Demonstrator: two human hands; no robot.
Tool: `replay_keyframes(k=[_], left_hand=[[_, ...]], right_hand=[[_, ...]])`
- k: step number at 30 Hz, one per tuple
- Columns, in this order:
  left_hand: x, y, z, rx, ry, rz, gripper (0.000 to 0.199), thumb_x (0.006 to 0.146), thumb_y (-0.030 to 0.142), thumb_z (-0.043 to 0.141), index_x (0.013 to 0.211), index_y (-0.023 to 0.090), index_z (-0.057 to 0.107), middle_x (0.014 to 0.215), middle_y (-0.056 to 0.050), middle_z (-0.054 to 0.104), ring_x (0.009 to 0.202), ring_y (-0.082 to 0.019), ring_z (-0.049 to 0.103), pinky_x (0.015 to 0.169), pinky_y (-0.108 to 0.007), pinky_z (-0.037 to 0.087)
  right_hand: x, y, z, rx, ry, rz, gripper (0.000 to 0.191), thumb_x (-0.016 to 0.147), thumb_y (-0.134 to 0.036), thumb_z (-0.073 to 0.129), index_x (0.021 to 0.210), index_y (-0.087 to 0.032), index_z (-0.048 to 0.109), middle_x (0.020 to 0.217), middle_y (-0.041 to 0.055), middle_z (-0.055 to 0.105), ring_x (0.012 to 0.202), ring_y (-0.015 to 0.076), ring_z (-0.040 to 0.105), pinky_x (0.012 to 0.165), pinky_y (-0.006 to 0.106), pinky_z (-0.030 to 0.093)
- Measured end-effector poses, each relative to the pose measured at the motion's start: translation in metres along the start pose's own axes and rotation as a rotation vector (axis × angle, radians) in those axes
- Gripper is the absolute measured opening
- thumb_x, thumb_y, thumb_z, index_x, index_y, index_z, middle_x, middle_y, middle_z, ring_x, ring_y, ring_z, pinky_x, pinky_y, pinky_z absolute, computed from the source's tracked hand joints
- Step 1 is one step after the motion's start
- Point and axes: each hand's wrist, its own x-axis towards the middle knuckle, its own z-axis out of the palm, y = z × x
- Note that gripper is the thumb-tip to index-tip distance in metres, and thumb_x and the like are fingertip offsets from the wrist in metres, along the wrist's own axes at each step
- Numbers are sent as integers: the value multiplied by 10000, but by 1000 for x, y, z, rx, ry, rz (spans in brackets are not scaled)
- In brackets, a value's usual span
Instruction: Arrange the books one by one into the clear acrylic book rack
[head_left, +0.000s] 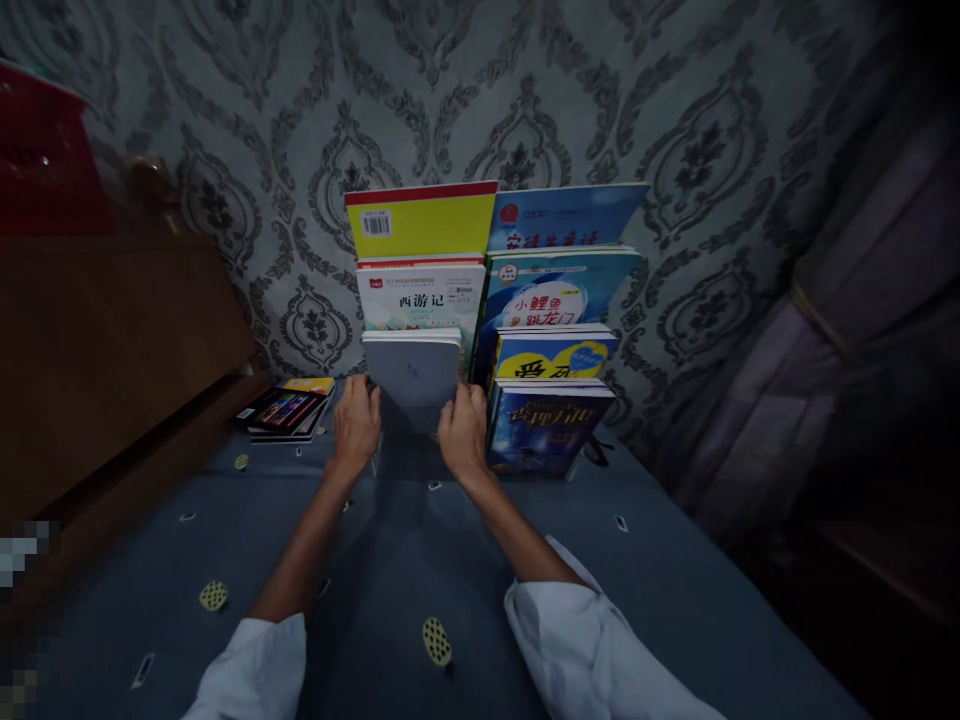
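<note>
Between my hands, a plain grey-covered book (414,372) stands upright in front of a white book with Chinese print (421,297). My left hand (357,422) grips its left edge, and my right hand (463,428) grips its right edge, fingers bent behind it. A yellow book with a red top edge (424,222) rises at the back of this row. In the row to the right, close to my right hand, a dark blue book (551,430) stands in front, with several blue and yellow books behind it.
A small pile of books (289,412) lies at the left near the wall. Brown wooden furniture (112,370) borders the left side. A purple curtain (840,330) hangs at the right. The dark blue cloth (375,620) has printed patches.
</note>
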Motion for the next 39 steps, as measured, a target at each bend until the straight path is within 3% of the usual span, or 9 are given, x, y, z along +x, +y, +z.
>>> replay_keyframes(k=[16,26,34,39], left_hand=[[-1,5,1,102,-36,-29,85,978,194,449,985,171,530,1010,-118,609,938,-259,624,784,-335,473],[0,0,-6,119,-58,49,126,999,247,417,1003,176,521,992,-113,627,942,-256,633,794,-338,481],[1,-2,-7,102,-47,92,204,995,256,399,1136,158,511,1081,-151,624,1022,-282,632,836,-375,498],[2,-4,-4,118,-14,127,221,1001,264,387,1141,158,521,1047,-132,623,976,-273,643,819,-369,508]], right_hand=[[0,6,4,8,27,-14,409,851,-119,378,1209,-127,576,1049,159,576,1026,313,548,915,493,474],[5,8,2,45,49,-8,376,847,-126,385,1132,-159,627,964,113,598,940,272,584,868,418,499],[2,5,5,47,35,45,403,848,-166,403,1203,-129,589,1085,165,635,1066,298,588,946,468,480],[-3,3,14,54,39,53,444,846,-162,409,1264,-126,553,1168,189,640,1129,316,583,958,498,473]])
